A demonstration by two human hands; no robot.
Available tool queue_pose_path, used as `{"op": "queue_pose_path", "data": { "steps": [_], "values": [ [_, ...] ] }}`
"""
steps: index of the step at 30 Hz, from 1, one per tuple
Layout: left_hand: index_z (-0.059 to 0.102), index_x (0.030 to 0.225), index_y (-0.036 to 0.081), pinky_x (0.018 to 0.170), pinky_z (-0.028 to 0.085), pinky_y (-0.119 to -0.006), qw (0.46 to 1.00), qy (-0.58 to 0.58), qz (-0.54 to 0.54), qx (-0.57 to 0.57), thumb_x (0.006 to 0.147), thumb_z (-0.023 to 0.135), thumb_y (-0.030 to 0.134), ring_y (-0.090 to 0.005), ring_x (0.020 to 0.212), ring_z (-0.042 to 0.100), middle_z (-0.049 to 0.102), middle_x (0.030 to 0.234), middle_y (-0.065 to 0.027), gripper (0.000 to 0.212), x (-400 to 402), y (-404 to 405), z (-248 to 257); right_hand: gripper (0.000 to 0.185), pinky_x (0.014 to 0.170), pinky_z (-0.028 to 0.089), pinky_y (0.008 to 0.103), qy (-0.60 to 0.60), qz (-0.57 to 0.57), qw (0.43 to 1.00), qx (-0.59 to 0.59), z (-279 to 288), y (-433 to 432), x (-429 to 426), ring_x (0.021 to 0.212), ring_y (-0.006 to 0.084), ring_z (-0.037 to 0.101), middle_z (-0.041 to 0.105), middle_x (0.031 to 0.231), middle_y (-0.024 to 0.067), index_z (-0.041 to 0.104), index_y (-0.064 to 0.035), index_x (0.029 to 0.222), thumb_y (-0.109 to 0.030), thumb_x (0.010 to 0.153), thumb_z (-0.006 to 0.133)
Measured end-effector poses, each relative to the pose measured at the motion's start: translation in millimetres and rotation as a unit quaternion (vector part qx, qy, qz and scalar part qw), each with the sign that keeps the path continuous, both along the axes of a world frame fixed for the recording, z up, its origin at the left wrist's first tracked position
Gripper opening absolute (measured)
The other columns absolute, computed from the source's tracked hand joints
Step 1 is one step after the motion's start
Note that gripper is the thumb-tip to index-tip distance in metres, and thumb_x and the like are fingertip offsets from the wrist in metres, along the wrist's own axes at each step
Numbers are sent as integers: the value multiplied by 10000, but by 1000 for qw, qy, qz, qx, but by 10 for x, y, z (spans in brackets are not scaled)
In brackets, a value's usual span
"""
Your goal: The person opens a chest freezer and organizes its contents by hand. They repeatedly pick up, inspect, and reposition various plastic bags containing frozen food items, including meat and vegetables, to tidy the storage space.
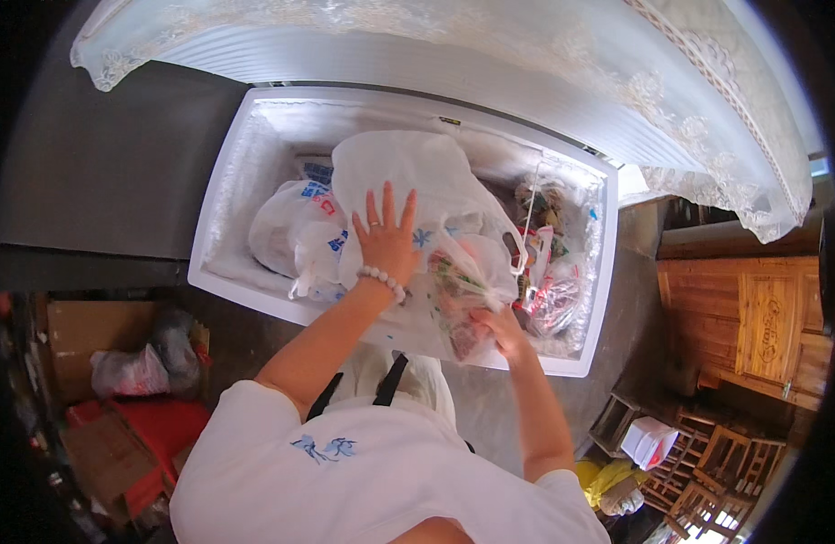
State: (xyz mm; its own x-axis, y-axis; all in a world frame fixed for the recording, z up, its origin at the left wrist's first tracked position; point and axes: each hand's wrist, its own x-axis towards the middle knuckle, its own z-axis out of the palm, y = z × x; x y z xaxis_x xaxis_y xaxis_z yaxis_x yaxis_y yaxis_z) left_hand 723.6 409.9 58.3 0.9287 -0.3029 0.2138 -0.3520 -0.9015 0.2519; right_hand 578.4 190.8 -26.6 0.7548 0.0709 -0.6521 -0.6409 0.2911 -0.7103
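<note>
An open chest freezer (pixel 216 204) with frosted inner walls holds plastic bags of goods. My left hand (pixel 388 251), fingers spread, lies flat against a large white plastic bag (pixel 404 160) near the freezer's middle; a bead bracelet is on the wrist. In my right hand (pixel 502 330) is the gathered part of a clear plastic bag (pixel 458 299) with reddish and green contents, above the front rim. Left of the large bag sits a white bag with blue and red print (pixel 295 231). Clear bags of frozen food (pixel 557 299) lie at the right end.
The raised freezer lid (pixel 390 61), draped with a lace cloth (pixel 682 102), stands behind. Cardboard boxes (pixel 104 455) and bags are at the lower left. Wooden chairs (pixel 723 462), a white plastic tub (pixel 648 438) and a wooden cabinet (pixel 744 313) stand at the right.
</note>
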Motion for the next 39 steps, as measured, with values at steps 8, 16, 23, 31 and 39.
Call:
{"op": "queue_pose_path", "data": {
  "steps": [8,16,23,31,39],
  "values": [
    [460,1339,160,765,498,-426,934,210,-173,-232,839,522,75,-354,906,588,596,1047,-152,511,-240,158,-35,385,751,481,301,-18,-100,994,29,-280,734,603,886,161,603,631,1015,51,578,-40,1152,-186,803,650],
    [408,1409,146,864,443,-302,658,550,-269,-439,932,474,117,-157,927,572,595,1073,-83,482,-803,296,63,384,805,483,293,-9,-258,947,189,-447,673,737,955,146,588,624,1088,45,538,-46,1211,-207,865,581],
    [531,1306,81,744,390,-205,418,714,-162,-538,911,458,97,-64,753,470,544,861,20,402,-841,159,-379,366,801,487,294,-12,-229,965,129,-373,585,769,934,152,599,636,1068,54,550,-35,1198,-187,866,580],
    [535,1288,67,721,373,-180,497,721,-175,-450,925,457,120,-29,760,447,551,894,45,375,-943,127,-535,345,797,492,295,-3,-190,977,96,-521,969,880,911,160,611,649,1045,66,564,-23,1183,-163,868,578],
    [475,1330,59,917,421,-282,608,681,-205,-353,905,569,175,-136,1062,536,604,1149,-81,451,-1196,307,-202,325,793,497,296,-10,-168,985,36,-637,1334,1086,888,167,623,663,1022,77,578,-10,1169,-140,870,576]
  ]
}}
